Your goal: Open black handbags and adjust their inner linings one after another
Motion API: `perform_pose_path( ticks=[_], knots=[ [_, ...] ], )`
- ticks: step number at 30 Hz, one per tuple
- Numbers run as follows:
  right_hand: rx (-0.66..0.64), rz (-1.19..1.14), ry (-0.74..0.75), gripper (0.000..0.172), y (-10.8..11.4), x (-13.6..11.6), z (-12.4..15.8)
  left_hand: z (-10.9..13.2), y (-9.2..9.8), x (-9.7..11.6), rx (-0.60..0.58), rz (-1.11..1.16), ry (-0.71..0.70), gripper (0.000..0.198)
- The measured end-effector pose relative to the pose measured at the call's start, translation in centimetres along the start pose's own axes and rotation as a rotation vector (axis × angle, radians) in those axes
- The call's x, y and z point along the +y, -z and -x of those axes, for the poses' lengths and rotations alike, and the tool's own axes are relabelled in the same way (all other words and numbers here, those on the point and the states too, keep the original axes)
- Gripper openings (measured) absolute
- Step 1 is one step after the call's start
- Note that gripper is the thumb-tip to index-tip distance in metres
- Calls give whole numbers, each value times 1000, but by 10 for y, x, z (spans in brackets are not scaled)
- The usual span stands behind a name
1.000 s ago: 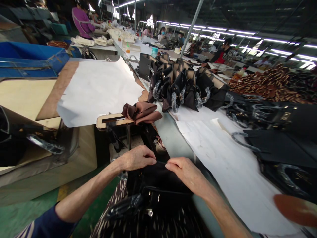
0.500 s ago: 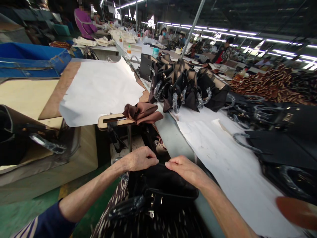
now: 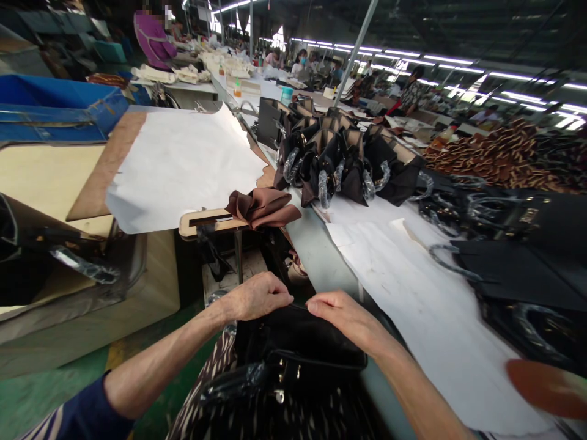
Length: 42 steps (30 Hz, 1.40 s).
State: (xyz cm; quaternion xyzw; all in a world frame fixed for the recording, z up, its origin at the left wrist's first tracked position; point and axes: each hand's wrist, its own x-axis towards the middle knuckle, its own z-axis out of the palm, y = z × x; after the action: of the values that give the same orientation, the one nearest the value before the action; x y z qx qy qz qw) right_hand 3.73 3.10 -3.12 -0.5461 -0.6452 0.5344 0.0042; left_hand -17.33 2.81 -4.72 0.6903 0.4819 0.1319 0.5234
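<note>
A black handbag [image 3: 298, 345] lies on my lap, its plastic-wrapped handle [image 3: 233, 382] and metal clasp facing me. My left hand [image 3: 257, 296] is closed in a pinch on the bag's top edge. My right hand [image 3: 343, 318] pinches the same edge just to the right, fingers pressed together. The two hands almost touch above the bag's opening.
A long table [image 3: 321, 256] with white paper [image 3: 413, 293] runs on my right, carrying rows of black handbags [image 3: 339, 159] and flat black pieces [image 3: 518, 269]. A folded brown cloth [image 3: 261, 208] lies on a small wooden stand. A paper-covered bench [image 3: 183, 159] stands left. Other workers sit far back.
Hands and bag have hardly moved; from a second ago the bag sits slightly higher on my lap, showing more of its clasp.
</note>
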Motion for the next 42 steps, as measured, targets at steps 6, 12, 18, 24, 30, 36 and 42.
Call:
perform_pose_path(
  ticks=[6, 12, 18, 24, 30, 36, 42],
  knots=[
    [64, 87, -37, 25, -2, -3, 4, -2, -2, -1, 16, 3, -3, 37],
    [75, 166, -59, 24, -2, -6, -1, -1, -5, 1, 26, 1, 14, 35],
    [171, 280, 30, 27, -8, -14, 5, -1, -5, 3, 43, -17, 21, 37],
    [250, 342, 105, 30, -15, -15, 9, 1, -4, 5, 29, -25, -22, 40],
    [279, 363, 98, 29, -18, -15, 11, 2, -2, 8, 0, -24, 17, 24],
    [279, 360, 153, 24, -21, -11, 14, 1, -5, 7, 6, -12, -6, 21],
    [151, 328, 206, 24, -21, -14, 6, 2, -12, 4, 25, -23, -44, 20]
  ],
)
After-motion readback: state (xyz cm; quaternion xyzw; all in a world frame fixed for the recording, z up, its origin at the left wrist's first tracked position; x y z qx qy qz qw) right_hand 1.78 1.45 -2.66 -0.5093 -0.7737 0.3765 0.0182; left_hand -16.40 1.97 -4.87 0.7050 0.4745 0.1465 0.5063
